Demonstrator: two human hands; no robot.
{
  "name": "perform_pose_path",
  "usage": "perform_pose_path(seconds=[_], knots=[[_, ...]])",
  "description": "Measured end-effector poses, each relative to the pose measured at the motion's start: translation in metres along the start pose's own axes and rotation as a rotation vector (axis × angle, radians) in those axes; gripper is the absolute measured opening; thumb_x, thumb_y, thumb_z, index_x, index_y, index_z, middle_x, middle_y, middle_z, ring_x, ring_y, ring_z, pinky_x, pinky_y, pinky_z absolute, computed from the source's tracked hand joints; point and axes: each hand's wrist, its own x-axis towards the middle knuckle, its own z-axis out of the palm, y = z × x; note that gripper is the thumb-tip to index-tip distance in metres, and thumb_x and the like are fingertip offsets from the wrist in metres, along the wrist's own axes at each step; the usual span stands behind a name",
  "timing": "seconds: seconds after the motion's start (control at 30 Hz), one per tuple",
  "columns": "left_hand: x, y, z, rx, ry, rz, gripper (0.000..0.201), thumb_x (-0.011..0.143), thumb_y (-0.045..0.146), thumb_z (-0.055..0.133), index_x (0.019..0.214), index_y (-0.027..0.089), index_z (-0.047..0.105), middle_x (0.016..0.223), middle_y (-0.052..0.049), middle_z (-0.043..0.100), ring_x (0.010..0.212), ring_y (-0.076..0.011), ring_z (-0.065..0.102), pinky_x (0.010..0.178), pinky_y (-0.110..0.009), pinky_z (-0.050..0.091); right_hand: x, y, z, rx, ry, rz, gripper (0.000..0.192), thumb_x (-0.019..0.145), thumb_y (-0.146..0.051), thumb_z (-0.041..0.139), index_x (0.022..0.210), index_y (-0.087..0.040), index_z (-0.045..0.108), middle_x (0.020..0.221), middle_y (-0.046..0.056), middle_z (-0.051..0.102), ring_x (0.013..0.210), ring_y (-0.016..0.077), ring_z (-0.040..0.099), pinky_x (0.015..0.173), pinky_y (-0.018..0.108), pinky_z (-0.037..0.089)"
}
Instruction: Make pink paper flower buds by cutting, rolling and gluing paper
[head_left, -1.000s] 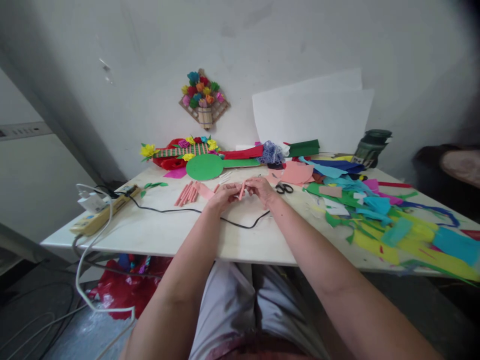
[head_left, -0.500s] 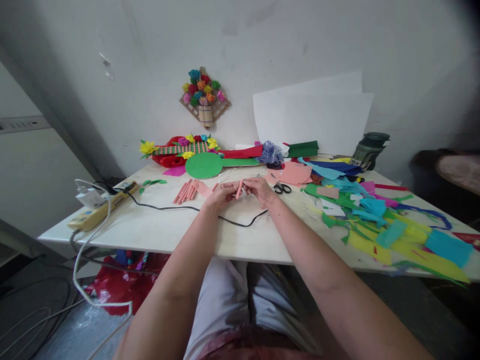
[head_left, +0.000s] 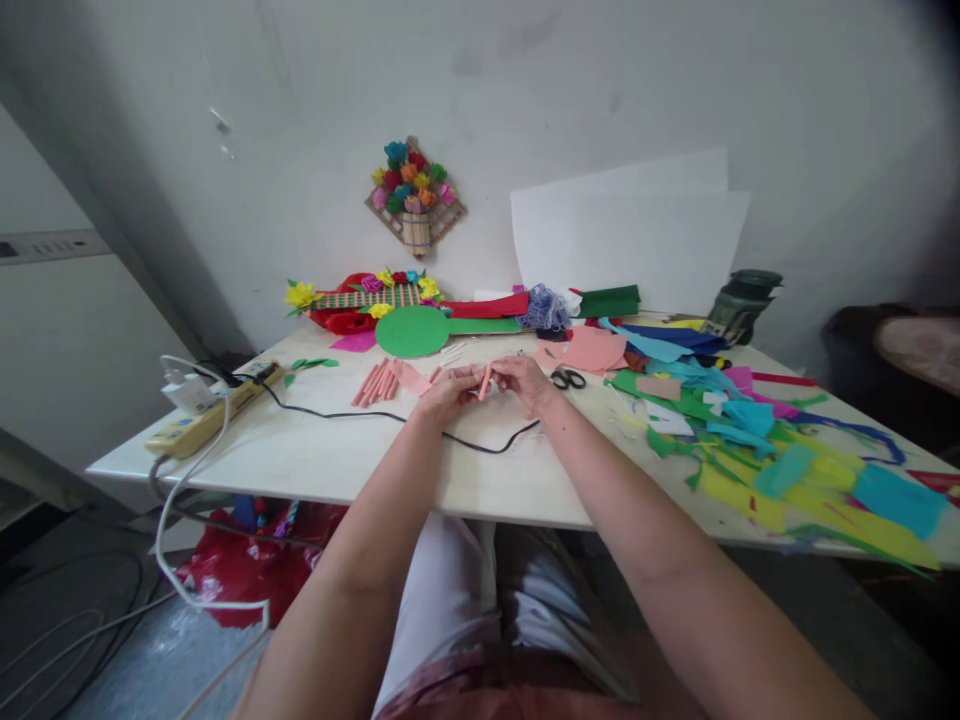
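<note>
The pink paper roll (head_left: 485,380) is held tilted above the table (head_left: 337,455), pinched between both hands. The left hand (head_left: 450,388) and right hand (head_left: 529,380) close fingertips on it, forearms extended. More pink rolls (head_left: 375,384) lie left; scissors (head_left: 568,378) right. No legible writing.

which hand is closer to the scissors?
Right. The right hand sits just left of the scissors, nearly touching them. The left hand is farther left, beyond the pink roll that both hands hold.
</note>
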Motion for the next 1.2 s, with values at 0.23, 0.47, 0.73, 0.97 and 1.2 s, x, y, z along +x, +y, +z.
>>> perform_pose_path(seconds=[0.23, 0.47, 0.73, 0.97, 1.2], knots=[[0.002, -0.002, 0.0, -0.071, -0.008, -0.027, 0.021, 0.06, 0.026, 0.074, 0.072, 0.009, 0.068, 0.068, -0.005, 0.062, 0.056, -0.0098, 0.055, 0.052, -0.021, 0.042, 0.004, -0.003, 0.006, -0.062, 0.047, 0.044, 0.018, 0.053, -0.032, 0.065, 0.052, -0.015, 0.057, 0.046, -0.001, 0.051, 0.039, 0.0078, 0.04, 0.039, 0.024, 0.03], [0.007, -0.001, 0.001, -0.066, 0.01, -0.109, 0.023, 0.06, 0.023, 0.073, 0.078, 0.01, 0.069, 0.074, -0.008, 0.066, 0.062, -0.0125, 0.057, 0.056, -0.023, 0.045, 0.004, 0.005, 0.005, -0.069, 0.097, 0.055, 0.014, 0.055, -0.029, 0.058, 0.051, -0.016, 0.054, 0.045, -0.002, 0.048, 0.042, 0.0082, 0.04, 0.04, 0.023, 0.028], [0.0, -0.005, 0.006, 0.011, -0.011, 0.001, 0.012, 0.062, 0.025, 0.068, 0.064, 0.013, 0.068, 0.065, -0.005, 0.063, 0.06, -0.0117, 0.054, 0.056, -0.022, 0.041, -0.006, 0.013, 0.01, -0.054, 0.186, 0.013, 0.015, 0.058, -0.031, 0.06, 0.055, -0.017, 0.055, 0.049, -0.003, 0.049, 0.043, 0.0081, 0.04, 0.042, 0.022, 0.03], [-0.001, -0.006, 0.003, -0.006, -0.011, -0.017, 0.018, 0.06, 0.026, 0.069, 0.07, 0.012, 0.07, 0.067, -0.007, 0.064, 0.058, -0.0122, 0.054, 0.053, -0.023, 0.039, -0.009, 0.014, 0.006, 0.015, 0.127, 0.025, 0.028, 0.061, -0.043, 0.063, 0.06, -0.016, 0.06, 0.053, -0.001, 0.053, 0.045, 0.0088, 0.042, 0.043, 0.024, 0.031], [-0.003, -0.004, 0.003, 0.018, -0.052, 0.03, 0.015, 0.065, 0.024, 0.067, 0.059, 0.01, 0.065, 0.058, -0.006, 0.059, 0.054, -0.0105, 0.051, 0.052, -0.022, 0.036, -0.01, 0.013, 0.002, 0.031, 0.152, 0.034, 0.038, 0.061, -0.051, 0.067, 0.069, -0.014, 0.065, 0.057, 0.001, 0.058, 0.045, 0.008, 0.042, 0.041, 0.022, 0.03]])
